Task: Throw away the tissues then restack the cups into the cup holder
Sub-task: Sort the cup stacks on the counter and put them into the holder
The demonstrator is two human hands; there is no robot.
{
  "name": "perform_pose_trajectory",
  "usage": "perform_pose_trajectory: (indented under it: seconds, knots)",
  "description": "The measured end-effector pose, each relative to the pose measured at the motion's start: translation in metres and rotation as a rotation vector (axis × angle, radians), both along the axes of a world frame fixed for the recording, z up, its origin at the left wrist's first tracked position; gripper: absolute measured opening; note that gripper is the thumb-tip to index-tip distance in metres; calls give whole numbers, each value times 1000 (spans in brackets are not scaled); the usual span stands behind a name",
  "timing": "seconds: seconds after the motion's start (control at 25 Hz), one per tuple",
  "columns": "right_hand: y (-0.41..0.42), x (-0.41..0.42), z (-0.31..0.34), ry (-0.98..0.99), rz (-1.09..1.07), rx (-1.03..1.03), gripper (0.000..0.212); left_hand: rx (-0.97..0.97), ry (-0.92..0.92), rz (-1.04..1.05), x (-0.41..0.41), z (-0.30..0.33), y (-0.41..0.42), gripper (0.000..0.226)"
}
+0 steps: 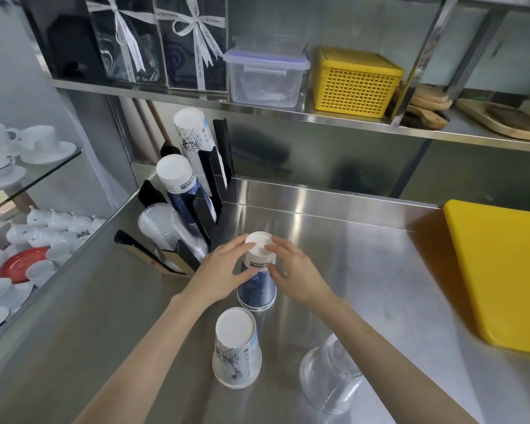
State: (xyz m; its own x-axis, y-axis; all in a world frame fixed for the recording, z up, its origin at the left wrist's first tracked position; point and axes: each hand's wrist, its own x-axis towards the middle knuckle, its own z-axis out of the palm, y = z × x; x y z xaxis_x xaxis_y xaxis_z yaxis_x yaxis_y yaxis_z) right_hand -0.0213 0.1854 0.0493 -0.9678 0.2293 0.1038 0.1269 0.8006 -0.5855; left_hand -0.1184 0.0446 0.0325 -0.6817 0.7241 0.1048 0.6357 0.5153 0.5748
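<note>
An upside-down blue paper cup stack (257, 283) stands on the steel counter (364, 270). My left hand (224, 270) and my right hand (294, 270) both grip its upper part from either side. Nearer to me stand an upside-down white paper cup with a drawing (237, 347) and, to its right, upside-down clear plastic cups (331, 374). The black cup holder (202, 209) sits at the counter's back left, holding a clear cup stack (169, 228), a blue cup stack (178, 185) and a white printed cup stack (193, 133). No tissues are in view.
A yellow cutting board (502, 270) lies at the counter's right. The shelf above carries a clear lidded box (266, 78), a yellow basket (355, 84), ribboned boxes (162, 41) and wooden boards (502, 117). White crockery (28, 240) fills glass shelves on the left.
</note>
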Motion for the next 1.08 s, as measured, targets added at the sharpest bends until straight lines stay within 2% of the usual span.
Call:
perform_pose_trajectory:
  seconds: [0.16, 0.28, 0.4, 0.52, 0.64, 0.8, 0.92, 1.08]
  knots:
    - [-1, 3, -5, -21, 12, 36, 38, 22, -4, 20, 2, -5, -2, 50]
    - [-2, 7, -6, -17, 36, 40, 42, 71, -24, 3, 2, -7, -4, 55]
    - [1, 7, -4, 37, 2, -63, 54, 146, -135, 4, 0, -11, -8, 75]
    - [7, 1, -7, -22, -39, -120, 68, 94, -234, 49, -5, -22, -10, 90]
    - [12, -5, -19, -184, -15, -146, 86, 34, -331, 52, -11, -39, -9, 97]
    - [13, -14, -32, -212, -21, -216, 97, 23, -434, 20, -14, -59, 0, 98]
    - [12, -22, -37, -177, -25, -286, 95, 91, -456, 22, -14, -65, 7, 86]
    - [11, -26, -41, -101, -54, -290, 77, 132, -437, 52, -14, -70, 12, 76]
